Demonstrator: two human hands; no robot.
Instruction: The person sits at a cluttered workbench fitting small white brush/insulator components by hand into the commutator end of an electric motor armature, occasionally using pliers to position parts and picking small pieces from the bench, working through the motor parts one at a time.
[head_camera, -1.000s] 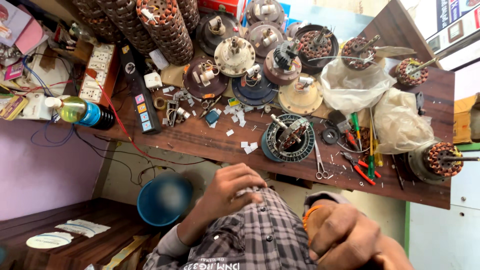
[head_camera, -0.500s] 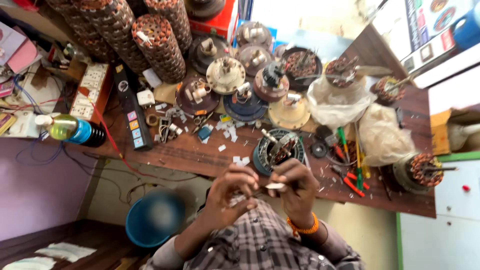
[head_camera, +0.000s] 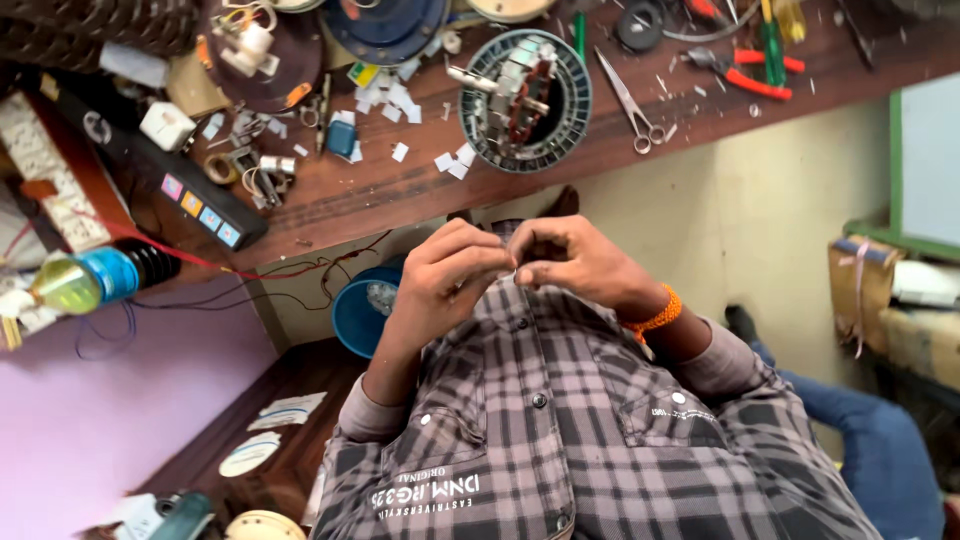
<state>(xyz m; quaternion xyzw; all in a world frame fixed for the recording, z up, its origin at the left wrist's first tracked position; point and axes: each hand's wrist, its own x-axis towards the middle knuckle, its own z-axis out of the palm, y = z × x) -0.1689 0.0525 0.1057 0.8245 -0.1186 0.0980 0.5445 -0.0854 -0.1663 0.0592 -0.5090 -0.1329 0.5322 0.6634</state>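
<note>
Scanning from the left edge of the frame, we see a bottle (head_camera: 72, 285) of yellow-green liquid with a blue label lying on its side. Above it is a long black strip (head_camera: 165, 180) with small coloured squares, set slantwise on the brown table (head_camera: 370, 205). A red wire (head_camera: 250, 272) trails off the table edge below it. Small white paper scraps (head_camera: 400, 100) are scattered across the upper middle.

Below the table edge, left of centre, a blue tub (head_camera: 358, 318) stands on the floor, partly hidden by our left hand (head_camera: 445, 285). That hand is raised in front of the checked shirt (head_camera: 560, 430), its grip narrow, with fingers curled and tips pinched together. Our right hand (head_camera: 580, 262) meets it at the centre of the frame, its grip pinched just as narrowly, so the fingertips of both hands touch. We cannot tell what, if anything, sits between them. An orange thread band (head_camera: 655, 312) circles the right wrist.

Straight above the hands, well apart from them, a round wound stator (head_camera: 525, 100) lies on the table. Scissors (head_camera: 630, 100) lie just to its right, and red-handled pliers (head_camera: 750, 75) further right. At the far right edge a cardboard box (head_camera: 860, 290) stands on the floor.
</note>
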